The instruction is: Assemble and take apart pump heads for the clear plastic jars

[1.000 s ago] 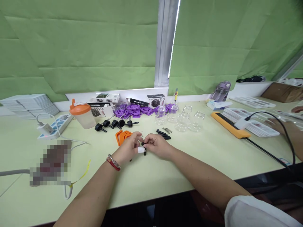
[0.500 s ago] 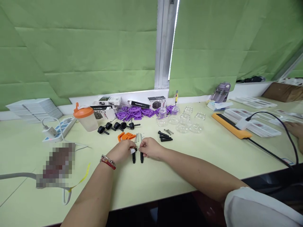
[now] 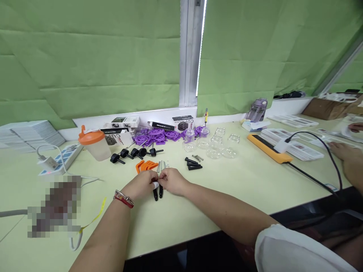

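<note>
My left hand [image 3: 143, 185], with a bracelet on the wrist and a white wrap on one fingertip, pinches the top of a short black rod [image 3: 155, 195] lying on the pale green table [image 3: 215, 196]. My right hand [image 3: 172, 182] pinches a second black rod [image 3: 161, 193] right beside it. The two rods lie side by side, pointing towards me. Just behind my fingers lie thin metal pins [image 3: 161, 165] and a pile of orange plastic clips [image 3: 146, 165]. More black rods [image 3: 193, 164] and small springs [image 3: 197, 157] lie to the right.
Behind are black knobbed pins [image 3: 132, 153], purple wheels [image 3: 159, 136], clear glass jars [image 3: 215, 145], printed boxes [image 3: 121, 122], an orange-lidded cup [image 3: 95, 143] and a power strip [image 3: 61, 158]. An orange device [image 3: 268, 148] with a black cable lies right, near another person's hand [image 3: 350, 158].
My hands came down from holding one black piece between them to the table. Two black rods now lie side by side under my fingers, closer together than half a second ago.
</note>
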Available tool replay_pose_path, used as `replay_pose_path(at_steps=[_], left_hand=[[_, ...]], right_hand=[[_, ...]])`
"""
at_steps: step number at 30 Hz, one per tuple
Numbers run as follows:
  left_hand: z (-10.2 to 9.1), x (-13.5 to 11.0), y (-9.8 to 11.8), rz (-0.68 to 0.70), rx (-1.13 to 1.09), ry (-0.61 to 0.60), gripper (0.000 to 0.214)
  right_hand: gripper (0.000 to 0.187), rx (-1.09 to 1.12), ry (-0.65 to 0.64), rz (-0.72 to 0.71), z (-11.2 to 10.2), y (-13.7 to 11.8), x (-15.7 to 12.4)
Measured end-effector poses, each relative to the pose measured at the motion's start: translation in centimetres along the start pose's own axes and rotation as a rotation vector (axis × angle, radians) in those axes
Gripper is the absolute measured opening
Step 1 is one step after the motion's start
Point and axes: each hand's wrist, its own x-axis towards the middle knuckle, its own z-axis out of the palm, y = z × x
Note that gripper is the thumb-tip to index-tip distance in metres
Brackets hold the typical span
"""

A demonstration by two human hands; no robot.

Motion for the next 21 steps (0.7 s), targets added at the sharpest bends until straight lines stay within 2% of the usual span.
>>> replay_pose_path(at_steps=[6, 9, 12, 15, 18, 21], left_hand=[[-0.1, 0.1, -0.3, -0.043, 0.075, -0.056, 0.017], [-0.1, 0.2, -0.2, -0.037, 0.099, -0.061, 0.016], [0.0, 0.1, -0.2, -0.046, 0.092, -0.056, 0.015], [-0.1, 0.0, -0.2, -0.076, 0.098, -0.026, 0.015], [-0.1, 0.0, 0.0, -0.096, 0.083, 0.038, 0.017], [-0.1, 0.2, 0.5, -0.104, 0.035, 0.116, 0.020]], right_hand=[[0.011, 0.093, -0.051, 0.057, 0.0, 0.1, -0.3], [0.016, 0.123, -0.060, 0.097, -1.2, -0.3, -0.2], [0.010, -0.021, 0.044, 0.039, -4.6, -0.5, 0.2], [0.007, -0.270, 0.194, -0.050, -9.5, 0.1, 0.4], [0.008, -0.452, 0.225, -0.021, -13.6, 1.5, 0.3], [0.010, -0.506, 0.246, 0.074, -15.4, 2.7, 0.3]])
